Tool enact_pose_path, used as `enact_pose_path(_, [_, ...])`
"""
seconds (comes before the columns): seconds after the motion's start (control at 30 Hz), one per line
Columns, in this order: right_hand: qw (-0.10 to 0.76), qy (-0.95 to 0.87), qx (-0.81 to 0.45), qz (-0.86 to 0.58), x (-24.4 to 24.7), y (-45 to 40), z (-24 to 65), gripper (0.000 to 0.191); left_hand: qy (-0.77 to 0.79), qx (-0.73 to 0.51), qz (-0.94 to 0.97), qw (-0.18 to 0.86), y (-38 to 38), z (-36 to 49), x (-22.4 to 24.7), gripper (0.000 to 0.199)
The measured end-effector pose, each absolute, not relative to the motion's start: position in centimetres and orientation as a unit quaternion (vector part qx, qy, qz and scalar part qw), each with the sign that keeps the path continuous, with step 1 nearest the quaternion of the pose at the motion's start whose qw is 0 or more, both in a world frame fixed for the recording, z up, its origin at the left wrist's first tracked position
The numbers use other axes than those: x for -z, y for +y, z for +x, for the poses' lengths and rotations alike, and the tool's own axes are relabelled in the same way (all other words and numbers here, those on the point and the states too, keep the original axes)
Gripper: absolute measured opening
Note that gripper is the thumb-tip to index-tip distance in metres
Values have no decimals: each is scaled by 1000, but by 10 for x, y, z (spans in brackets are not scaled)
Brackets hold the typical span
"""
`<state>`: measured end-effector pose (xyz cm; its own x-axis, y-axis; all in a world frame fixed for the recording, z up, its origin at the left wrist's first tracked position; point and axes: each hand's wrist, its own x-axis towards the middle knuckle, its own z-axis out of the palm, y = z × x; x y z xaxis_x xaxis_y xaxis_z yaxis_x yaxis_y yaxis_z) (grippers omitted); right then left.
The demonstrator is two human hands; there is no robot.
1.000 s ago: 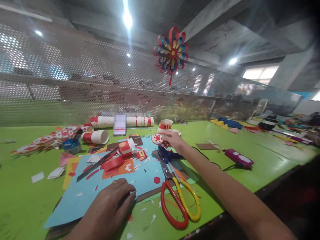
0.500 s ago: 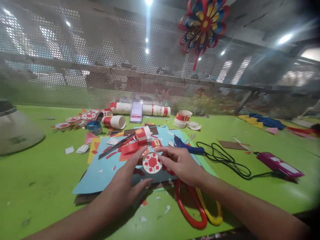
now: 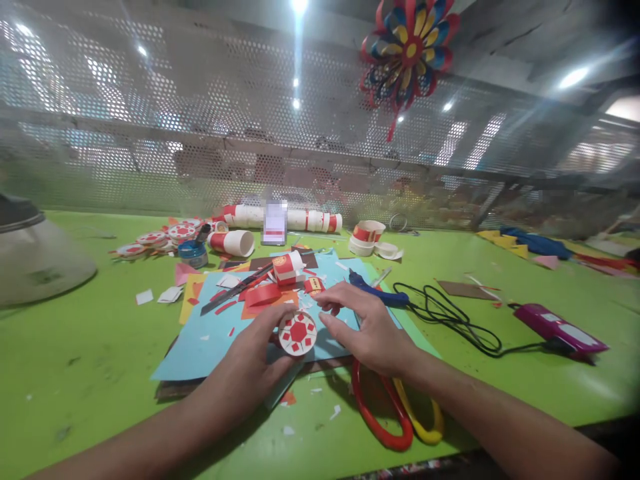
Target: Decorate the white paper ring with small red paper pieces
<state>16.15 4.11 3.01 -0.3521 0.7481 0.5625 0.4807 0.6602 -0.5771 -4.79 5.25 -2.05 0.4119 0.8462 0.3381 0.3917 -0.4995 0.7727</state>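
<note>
A small round white paper disc with a red hexagon and small red squares faces me, its rim gripped between the thumb and fingers of my left hand. Just right of the disc hovers my right hand, thumb and fingertips apart and nothing visible between them. Both hands are above blue paper sheets strewn with scraps. Beyond them lie a red-and-white paper cup and a curled red paper strip. Large scissors with red and yellow handles lie partly under my right wrist.
A blue glue gun trails black cable to a purple power strip. Farther back are a blue jar, several patterned discs, a phone and a long white tube. A utility knife rests on the paper.
The disc has moved slightly left and down, from between both hands into my left hand's grip. My right fingers have come away from its edge.
</note>
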Motion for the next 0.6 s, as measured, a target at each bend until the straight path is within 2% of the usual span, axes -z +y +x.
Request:
enact_pose_path(0.2, [339,-872,-113,-334,-19,32,154,55,411,-359,798,256,55,-52,27,52])
enact_pose_path(0.37, [320,-886,-58,-330,-16,28,149,58,399,-360,815,215,57,-55,31,47])
enact_pose_path(0.6, [303,-894,-36,-327,-12,29,150,60,397,-340,823,224,54,-56,30,50])
